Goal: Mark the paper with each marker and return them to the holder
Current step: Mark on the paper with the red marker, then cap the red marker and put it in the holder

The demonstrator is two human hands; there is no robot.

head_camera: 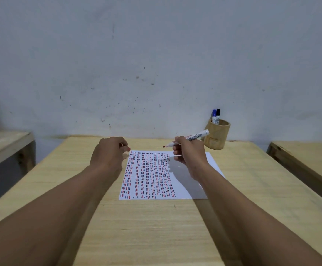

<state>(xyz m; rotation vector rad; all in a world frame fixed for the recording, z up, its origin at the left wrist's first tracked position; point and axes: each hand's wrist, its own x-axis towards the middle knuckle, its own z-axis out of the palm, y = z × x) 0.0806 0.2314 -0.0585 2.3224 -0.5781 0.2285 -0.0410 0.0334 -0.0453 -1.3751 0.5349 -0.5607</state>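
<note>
A white sheet of paper [192, 189] lies on the wooden table, covered in columns of short red, blue and black strokes. My right hand [190, 155] holds an uncapped red marker [190, 140] above the paper's far edge, its tip pointing left. My left hand [110, 153] hovers by the paper's far left corner, fingers closed around a small red cap [128, 148]. A wooden holder [216, 137] stands at the far right of the table. A blue marker [214, 115] and a black marker [217, 115] stand in it.
The wooden table [146, 227] ends against a scuffed white wall [156, 64]. A second wooden surface [6, 143] sits to the left and another one [310, 156] to the right, each across a gap.
</note>
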